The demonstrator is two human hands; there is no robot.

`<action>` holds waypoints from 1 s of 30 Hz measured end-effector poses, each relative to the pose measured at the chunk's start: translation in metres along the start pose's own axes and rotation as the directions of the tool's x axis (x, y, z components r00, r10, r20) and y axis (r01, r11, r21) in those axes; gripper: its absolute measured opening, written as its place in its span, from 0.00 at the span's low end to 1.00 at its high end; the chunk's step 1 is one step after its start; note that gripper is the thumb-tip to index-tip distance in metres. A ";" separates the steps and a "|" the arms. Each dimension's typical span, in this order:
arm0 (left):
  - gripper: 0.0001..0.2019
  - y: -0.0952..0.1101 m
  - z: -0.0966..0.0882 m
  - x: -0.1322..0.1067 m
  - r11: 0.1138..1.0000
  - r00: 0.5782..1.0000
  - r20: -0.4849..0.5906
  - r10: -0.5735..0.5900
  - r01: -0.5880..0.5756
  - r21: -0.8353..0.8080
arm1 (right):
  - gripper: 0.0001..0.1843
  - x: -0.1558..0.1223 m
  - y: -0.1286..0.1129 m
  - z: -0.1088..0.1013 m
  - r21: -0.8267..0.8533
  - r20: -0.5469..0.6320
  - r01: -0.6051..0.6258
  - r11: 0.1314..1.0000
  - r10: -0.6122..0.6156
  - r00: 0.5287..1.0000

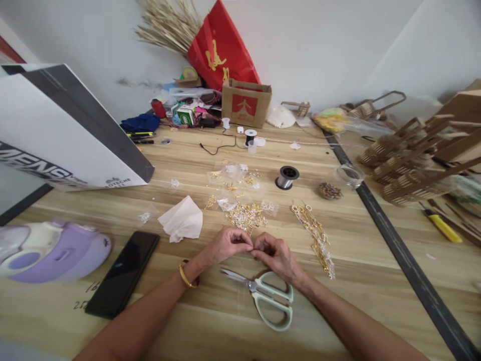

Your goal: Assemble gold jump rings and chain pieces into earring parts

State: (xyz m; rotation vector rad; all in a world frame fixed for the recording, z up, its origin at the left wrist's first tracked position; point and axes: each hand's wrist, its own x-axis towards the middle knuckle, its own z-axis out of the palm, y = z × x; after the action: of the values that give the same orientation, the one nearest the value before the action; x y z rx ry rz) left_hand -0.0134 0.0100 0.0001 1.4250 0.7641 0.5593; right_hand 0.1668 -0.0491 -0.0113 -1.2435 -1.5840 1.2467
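Note:
My left hand (227, 244) and my right hand (276, 254) meet fingertip to fingertip low over the wooden table (210, 321). Both pinch something tiny between them that I cannot make out. A gold bangle (185, 275) sits on my left wrist. Just beyond the fingers lies a heap of small gold and clear jewellery parts (246, 214). Pale green scissors (268, 297) rest under my right wrist, blades pointing left. A row of finished gold pieces (315, 235) lies to the right of my right hand.
A crumpled tissue (182, 220), a black phone (124, 273) and a purple and white device (48, 249) lie to the left. A wire spool (287, 177), a bead dish (329, 190), a big white bag (71, 130), a brown paper bag (246, 103) and wooden baskets (406, 165) stand further back.

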 end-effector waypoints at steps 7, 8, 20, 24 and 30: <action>0.11 0.004 0.000 0.000 1.000 0.999 -0.036 -0.006 0.006 -0.017 | 0.14 0.000 -0.003 0.000 0.025 -0.024 0.005 1.000 -0.004 1.000; 0.11 0.004 0.000 0.000 1.000 0.999 -0.035 -0.004 0.003 -0.021 | 0.14 0.000 -0.003 0.000 0.028 -0.024 0.006 1.000 -0.005 1.000; 0.08 0.008 0.001 -0.004 0.983 0.992 -0.041 0.123 -0.116 0.142 | 0.17 0.000 -0.007 0.000 0.134 -0.060 0.009 0.991 0.000 0.998; 0.07 0.010 0.001 -0.006 0.981 0.986 -0.044 0.163 -0.157 0.113 | 0.16 0.000 -0.006 0.000 0.145 -0.104 0.027 0.989 -0.012 0.995; 0.08 0.011 -0.002 -0.005 0.983 0.986 -0.023 0.167 -0.165 0.082 | 0.13 -0.001 -0.004 -0.002 0.108 -0.150 0.085 0.991 -0.068 0.986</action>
State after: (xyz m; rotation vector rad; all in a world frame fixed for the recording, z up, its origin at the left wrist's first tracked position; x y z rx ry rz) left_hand -0.0174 0.0083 0.0117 1.5666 0.7017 0.6866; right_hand 0.1675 -0.0495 -0.0068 -1.1639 -1.4219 1.1540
